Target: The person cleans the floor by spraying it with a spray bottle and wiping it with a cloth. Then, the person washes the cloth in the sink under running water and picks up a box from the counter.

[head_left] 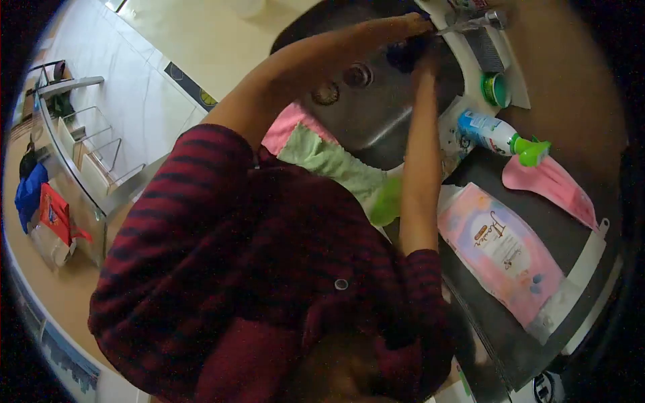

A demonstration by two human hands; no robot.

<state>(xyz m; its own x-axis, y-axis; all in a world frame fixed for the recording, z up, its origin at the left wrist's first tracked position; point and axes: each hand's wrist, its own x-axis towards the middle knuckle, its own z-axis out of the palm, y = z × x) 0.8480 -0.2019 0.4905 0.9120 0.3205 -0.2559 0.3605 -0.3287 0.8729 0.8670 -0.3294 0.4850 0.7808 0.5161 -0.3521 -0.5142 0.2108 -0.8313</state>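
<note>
Over the dark sink (376, 124), near its far right rim, both of my hands are at a dark blue, cloth-like item (405, 55). My left hand (418, 25) is at its upper side, close to the metal faucet (474, 24). Blurred and dim, my right hand (426, 62) is at the item's right side. The fingers of both hands are largely hidden. A drain (357, 75) and a round strainer-like piece (326, 93) show in the basin.
Pink (290, 125) and green (326, 158) cloths hang over the near sink edge. To the right are a green tub (495, 89), a spray bottle (489, 133), a pink scoop-like item (551, 188) and a pink floral packet (500, 248). Bags (54, 211) lie far left.
</note>
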